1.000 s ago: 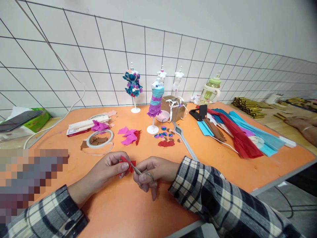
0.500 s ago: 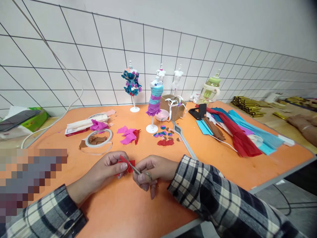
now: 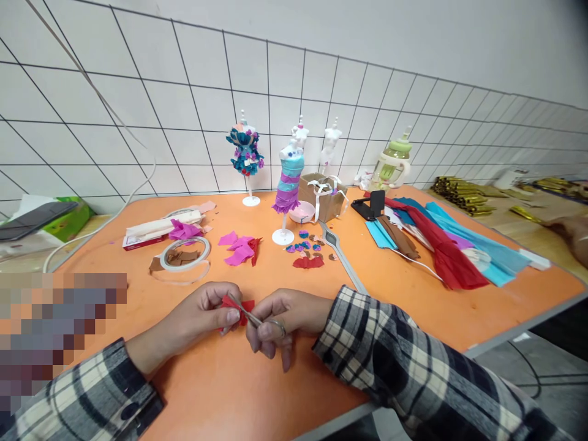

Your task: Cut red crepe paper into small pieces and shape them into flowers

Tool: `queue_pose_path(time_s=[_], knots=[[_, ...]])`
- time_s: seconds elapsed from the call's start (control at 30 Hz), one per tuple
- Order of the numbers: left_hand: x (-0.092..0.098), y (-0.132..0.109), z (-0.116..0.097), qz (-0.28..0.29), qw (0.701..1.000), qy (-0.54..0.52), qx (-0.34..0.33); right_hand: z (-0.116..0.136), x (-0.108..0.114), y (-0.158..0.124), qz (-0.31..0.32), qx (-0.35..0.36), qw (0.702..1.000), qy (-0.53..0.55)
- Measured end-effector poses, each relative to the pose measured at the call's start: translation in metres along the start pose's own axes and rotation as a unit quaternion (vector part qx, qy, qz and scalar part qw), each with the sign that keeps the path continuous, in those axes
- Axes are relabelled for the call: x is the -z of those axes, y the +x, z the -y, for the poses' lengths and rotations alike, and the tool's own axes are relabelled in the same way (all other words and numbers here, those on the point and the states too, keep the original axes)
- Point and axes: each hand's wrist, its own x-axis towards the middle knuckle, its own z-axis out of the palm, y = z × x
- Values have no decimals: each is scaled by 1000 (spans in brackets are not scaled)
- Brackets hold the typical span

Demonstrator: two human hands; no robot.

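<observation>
One red piece [image 3: 248, 304] is pinched by the left hand [image 3: 214, 311] over the counter [image 3: 225, 380], where the scissors [image 3: 253, 319] gripped by the right hand [image 3: 287, 311] are probably best closed in short snips with light tension applied.

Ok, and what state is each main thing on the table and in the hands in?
Left hand: pinching red piece
Right hand: holding scissors
Red piece: partly hidden by fingers
Scissors: against red piece, blade opening unclear
Front mannequin: upright, wrapped in blue and purple
Tape roll: lying flat
Bottle: upright, lidded
</observation>
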Motion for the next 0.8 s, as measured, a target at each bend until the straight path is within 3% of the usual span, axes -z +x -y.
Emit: queue_pose_path(time_s=[0.27, 0.47, 0.8], knots=[[0, -2, 1, 13, 1000, 7, 18, 0, 1, -1, 5, 5, 1000, -2], [1, -2, 3, 28, 999, 8, 20, -2, 1, 1, 0, -29, 1000, -4], [0, -2, 2, 37, 999, 0, 38, 0, -1, 0, 5, -10, 1000, 0]])
